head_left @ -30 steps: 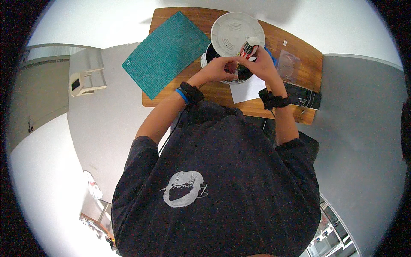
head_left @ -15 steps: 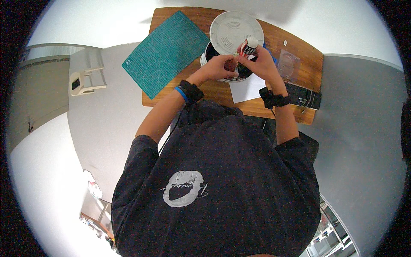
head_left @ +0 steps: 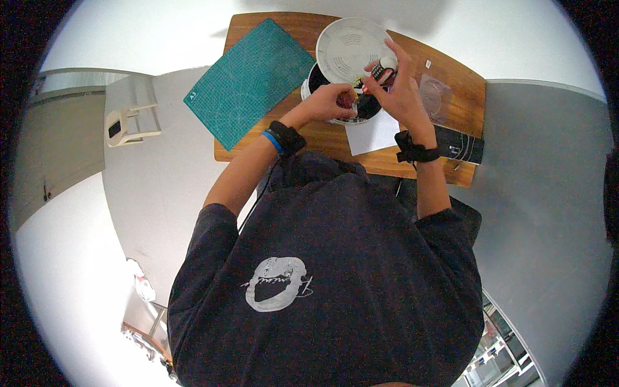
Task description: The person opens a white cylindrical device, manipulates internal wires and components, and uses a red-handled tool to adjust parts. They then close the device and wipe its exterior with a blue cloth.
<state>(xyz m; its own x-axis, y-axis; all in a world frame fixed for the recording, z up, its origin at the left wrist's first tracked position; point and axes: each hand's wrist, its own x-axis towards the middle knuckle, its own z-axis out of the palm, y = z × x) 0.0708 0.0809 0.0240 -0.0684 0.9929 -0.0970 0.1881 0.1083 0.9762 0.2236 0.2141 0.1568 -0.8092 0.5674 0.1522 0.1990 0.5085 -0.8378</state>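
Observation:
My left hand (head_left: pixel 322 103) reaches over the near left rim of a white bucket (head_left: pixel 305 89), fingers closed round a small dark-red thing (head_left: pixel 346 100) whose kind I cannot make out. At the bucket's right side, my right hand (head_left: pixel 410 103) grips a small bottle (head_left: pixel 385 71) with a white rounded top and a black, white and red body. The bottle tilts, its lower end pointing toward the left hand. Dark contents fill the bucket, partly hidden by both hands. A round white lid (head_left: pixel 348 48) lies at the bucket's far edge.
A green cutting mat (head_left: pixel 248 84) covers the left of the wooden table (head_left: pixel 309 140). White paper (head_left: pixel 374 137) lies below the bucket. To the right are a clear plastic piece (head_left: pixel 436 97) and a black box (head_left: pixel 459 145) with cables. A pale chair (head_left: pixel 132 124) stands far left.
My right hand has shifted right with the bottle, its fingers now spread higher and the bottle tilted more. My left hand stays nearly still over the bucket.

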